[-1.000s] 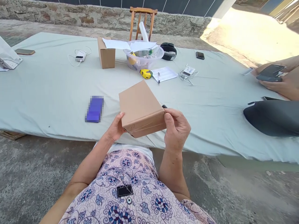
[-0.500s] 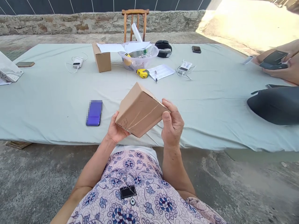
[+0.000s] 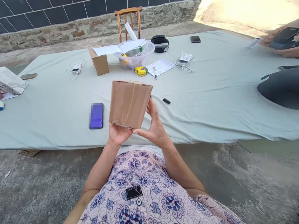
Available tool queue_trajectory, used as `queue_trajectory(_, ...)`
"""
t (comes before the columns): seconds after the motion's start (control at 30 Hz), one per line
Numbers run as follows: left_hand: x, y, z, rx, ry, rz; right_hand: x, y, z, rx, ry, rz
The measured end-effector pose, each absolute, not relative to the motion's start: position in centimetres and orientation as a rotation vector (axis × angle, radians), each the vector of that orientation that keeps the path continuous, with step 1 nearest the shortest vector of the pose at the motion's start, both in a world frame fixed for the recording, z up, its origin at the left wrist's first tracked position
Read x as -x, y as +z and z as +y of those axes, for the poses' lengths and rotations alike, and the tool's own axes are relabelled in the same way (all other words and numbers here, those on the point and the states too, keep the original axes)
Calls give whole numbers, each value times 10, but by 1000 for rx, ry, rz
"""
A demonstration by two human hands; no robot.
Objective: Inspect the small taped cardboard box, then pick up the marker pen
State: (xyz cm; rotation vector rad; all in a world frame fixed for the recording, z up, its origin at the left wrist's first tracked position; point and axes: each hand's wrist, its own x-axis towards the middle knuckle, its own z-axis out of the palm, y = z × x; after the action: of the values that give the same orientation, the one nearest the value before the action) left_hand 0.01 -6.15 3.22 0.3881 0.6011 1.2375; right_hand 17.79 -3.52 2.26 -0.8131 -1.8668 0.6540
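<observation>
A brown cardboard box [image 3: 129, 104] is held up over the near side of the table, one creased face turned toward me. My left hand [image 3: 119, 133] supports it from below, palm up, with part of the fingers hidden beneath the box. On the right edge, my right hand [image 3: 155, 124] grips it, thumb at the bottom corner and fingers partly behind the side. A phone with a purple screen [image 3: 96, 116] lies left of the box. To the right of the box, a small black piece [image 3: 166, 101] rests on the cloth.
Farther back stand another cardboard box [image 3: 100, 64] and a clear plastic bowl [image 3: 134, 60] with papers on it. Near them are a yellow tape measure [image 3: 141, 71], a written sheet [image 3: 161, 66] and white power banks [image 3: 184, 59]. Another person's hands [image 3: 280, 46] hold a dark object at right.
The box has turned more upright, its creased face now toward me. My right hand has moved lower and left along its side. The small black piece now shows on the cloth.
</observation>
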Motion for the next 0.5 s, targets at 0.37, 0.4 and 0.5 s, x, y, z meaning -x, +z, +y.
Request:
queue_trajectory(0.37, -11, 38, -63, -418, 1307, 524, -174, 18, -34, 786, 642, -1839)
queue_trajectory(0.4, -12, 39, -62, -417, 1310, 537, -173, 17, -34, 794, 645, -1830)
queue_trajectory(0.5, -12, 37, -62, -407, 1302, 547, -172, 15, -34, 802, 624, -1828)
